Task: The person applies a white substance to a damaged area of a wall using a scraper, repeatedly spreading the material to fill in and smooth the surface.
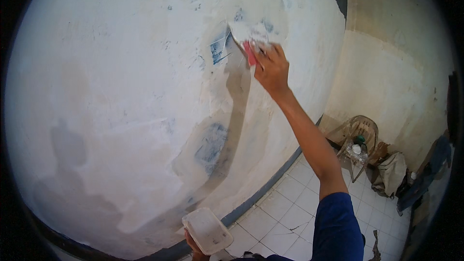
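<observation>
My right hand (273,67) is raised to the white wall (130,58) and grips a putty knife by its red-pink handle (250,54). The broad blade is laid against the wall, beside a bare blue-grey patch (220,47) and over an area of damp-looking filler. White smears show on the knife and around the fingers. Low in front of me, my left hand (194,248) holds a shallow, whitish plastic tub (208,229) by its side; pale residue coats its inside. Most of the left fingers are hidden behind the tub.
Another blue-grey patch (211,147) shows lower on the wall. A dark skirting strip (263,193) meets the white floor tiles (290,212). In the right corner stand a plastic chair (365,125) bearing odds and ends, and a beige sack (390,174).
</observation>
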A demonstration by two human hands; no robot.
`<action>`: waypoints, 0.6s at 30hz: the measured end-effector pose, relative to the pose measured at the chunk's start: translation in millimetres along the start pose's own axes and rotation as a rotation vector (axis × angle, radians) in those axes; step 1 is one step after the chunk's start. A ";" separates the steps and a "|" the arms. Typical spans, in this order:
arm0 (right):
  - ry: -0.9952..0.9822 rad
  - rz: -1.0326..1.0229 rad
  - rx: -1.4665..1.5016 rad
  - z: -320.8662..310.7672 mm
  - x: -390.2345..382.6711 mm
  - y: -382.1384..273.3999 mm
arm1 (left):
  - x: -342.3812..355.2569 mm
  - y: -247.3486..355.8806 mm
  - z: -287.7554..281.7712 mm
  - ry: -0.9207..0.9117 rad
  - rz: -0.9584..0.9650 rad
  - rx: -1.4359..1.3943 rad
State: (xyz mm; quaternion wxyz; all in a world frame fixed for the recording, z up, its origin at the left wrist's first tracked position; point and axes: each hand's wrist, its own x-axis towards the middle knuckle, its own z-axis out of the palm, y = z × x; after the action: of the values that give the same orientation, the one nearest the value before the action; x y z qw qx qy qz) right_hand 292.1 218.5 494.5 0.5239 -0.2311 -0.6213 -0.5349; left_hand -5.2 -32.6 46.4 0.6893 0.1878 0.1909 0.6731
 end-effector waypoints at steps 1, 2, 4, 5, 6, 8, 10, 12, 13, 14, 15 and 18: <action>-0.017 0.012 0.007 -7.7 -9.4 -10.3 | 0.2 1.7 3.2 -0.003 0.008 0.021; -0.017 0.012 0.008 -13.2 -19.1 -18.5 | 0.6 2.5 4.2 -0.006 0.016 0.043; -0.057 0.017 0.057 -23.8 -37.3 -28.8 | 3.5 -1.6 -5.7 -0.010 0.002 0.010; -0.055 0.015 0.057 -26.7 -44.7 -33.5 | 5.8 -4.8 -14.7 -0.010 -0.010 -0.023; -0.070 0.037 0.090 -30.0 -51.6 -38.6 | 7.6 -6.6 -22.1 -0.008 -0.025 -0.055; -0.057 0.047 0.123 -32.1 -56.0 -40.6 | 9.6 -9.4 -37.5 -0.003 -0.051 -0.118; 0.026 0.043 0.071 -27.4 -43.3 -39.1 | 6.3 -7.1 -31.1 0.008 -0.055 -0.121; 0.111 0.040 0.027 -14.8 -22.7 -43.2 | 3.5 -3.8 -23.6 0.025 -0.051 -0.126; 0.113 0.056 0.051 -8.4 -11.4 -46.4 | 3.7 -3.4 -20.5 0.020 -0.041 -0.114; 0.116 0.072 0.074 -3.8 -5.7 -50.1 | 4.2 -3.5 -17.9 0.015 -0.032 -0.102; 0.115 0.071 0.070 -0.4 -8.3 -56.1 | 4.3 -2.9 -16.5 0.012 -0.035 -0.103; -0.088 0.121 0.055 2.9 -46.4 -79.1 | 3.4 0.1 -11.1 0.001 -0.022 -0.086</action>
State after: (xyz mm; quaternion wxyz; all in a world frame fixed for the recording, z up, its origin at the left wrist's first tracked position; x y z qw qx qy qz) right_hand 239.8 208.4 419.7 0.5336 -0.2773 -0.6430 -0.4743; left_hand -11.0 -29.2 36.9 0.7041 0.1554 0.1642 0.6732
